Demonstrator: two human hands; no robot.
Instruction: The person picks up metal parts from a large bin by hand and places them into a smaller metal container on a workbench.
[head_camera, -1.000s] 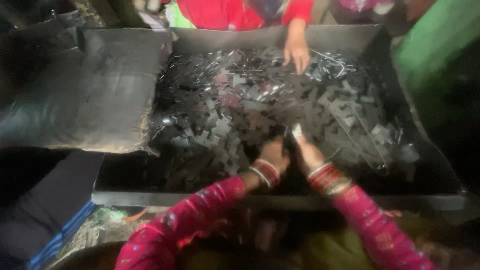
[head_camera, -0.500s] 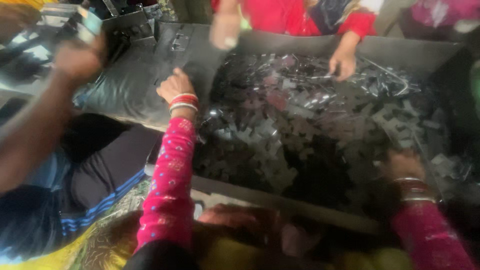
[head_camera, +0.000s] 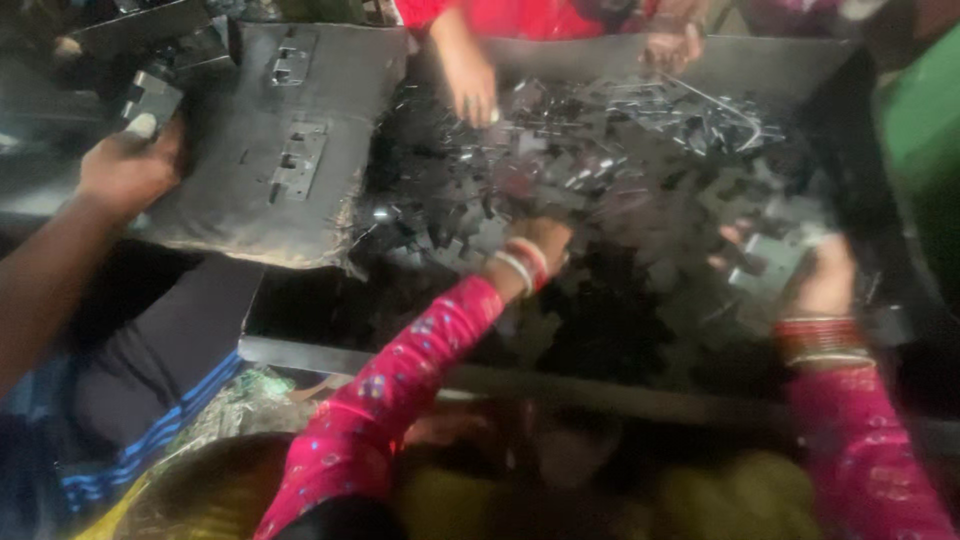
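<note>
A wide dark metal tray (head_camera: 560, 385) holds a heap of several small flat metal pieces (head_camera: 600, 170). My left hand (head_camera: 538, 243), in a pink patterned sleeve with bangles, reaches into the heap near the tray's middle, fingers buried among the pieces. My right hand (head_camera: 815, 275), also bangled, is at the tray's right side and grips a few grey metal pieces (head_camera: 770, 258).
A grey sack (head_camera: 270, 150) with a few metal parts on it lies at the tray's left. Another person's hand (head_camera: 130, 165) at far left holds a metal part. Across the tray, a person in red has two hands (head_camera: 470, 85) in the heap.
The view swung right and steadied. My left hand came off the sack's edge into the middle of the heap. My right hand lifted some pieces at the right side.
</note>
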